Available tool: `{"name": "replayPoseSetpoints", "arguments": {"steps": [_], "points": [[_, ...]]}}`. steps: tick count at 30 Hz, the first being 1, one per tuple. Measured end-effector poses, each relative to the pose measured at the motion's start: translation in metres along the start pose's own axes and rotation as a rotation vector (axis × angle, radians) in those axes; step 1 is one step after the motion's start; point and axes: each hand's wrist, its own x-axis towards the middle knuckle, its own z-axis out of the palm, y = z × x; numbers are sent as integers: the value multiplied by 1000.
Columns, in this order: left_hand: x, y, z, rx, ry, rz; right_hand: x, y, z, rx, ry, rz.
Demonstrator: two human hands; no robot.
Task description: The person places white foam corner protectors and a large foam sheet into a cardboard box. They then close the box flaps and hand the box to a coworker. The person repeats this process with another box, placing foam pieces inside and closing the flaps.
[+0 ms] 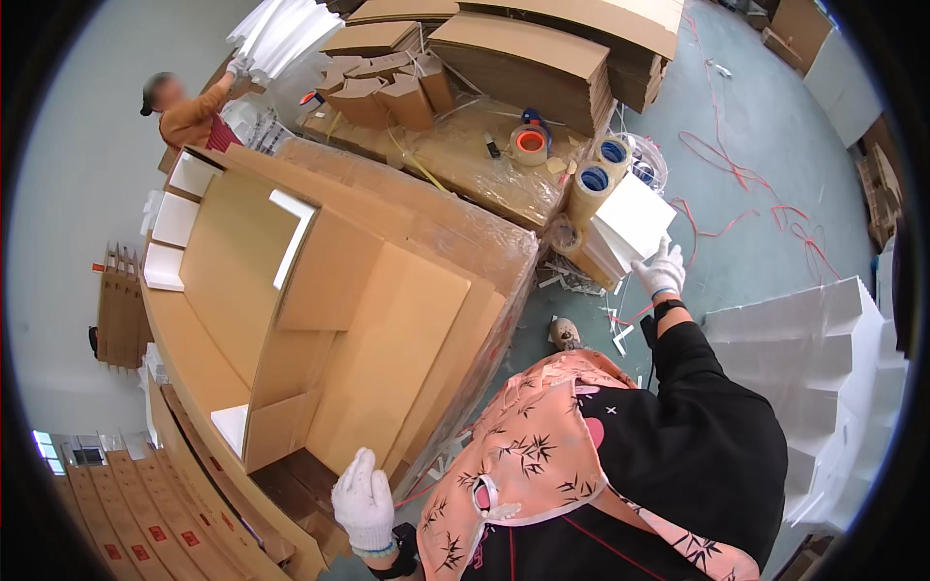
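Red markings [157, 534] (lower left) illegible

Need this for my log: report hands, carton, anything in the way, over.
Right hand at white panels, grip unclear. Left hand near open carton. White corner pads inside. Tape rolls crowd panels.

At left, the open carton [228, 257] is showing matt cardboard. At right, the white blocks [635, 215] are looking like smooth foam. Far tape rolls [582, 202] are gleaming as glossy plastic. The left glove [364, 504] and right glove [663, 270] are showing rough knitted cloth; the near apron [518, 421] is showing matt cloth.
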Motion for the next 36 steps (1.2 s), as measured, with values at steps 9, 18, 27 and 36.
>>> {"name": "replayPoseSetpoints", "arguments": {"steps": [9,18,27,36], "points": [[50,34,38,63,-84,-168,197,63,29,436,-263,47],[65,53,60,60,-106,-242,231,91,29,1302,-283,63],[14,-9,61,132,186,-364,128,-49,-159,1918,-612,-584],[-67,-90,75,46,299,-391,-264,-337,-342,1354,-125,-1567]]}}
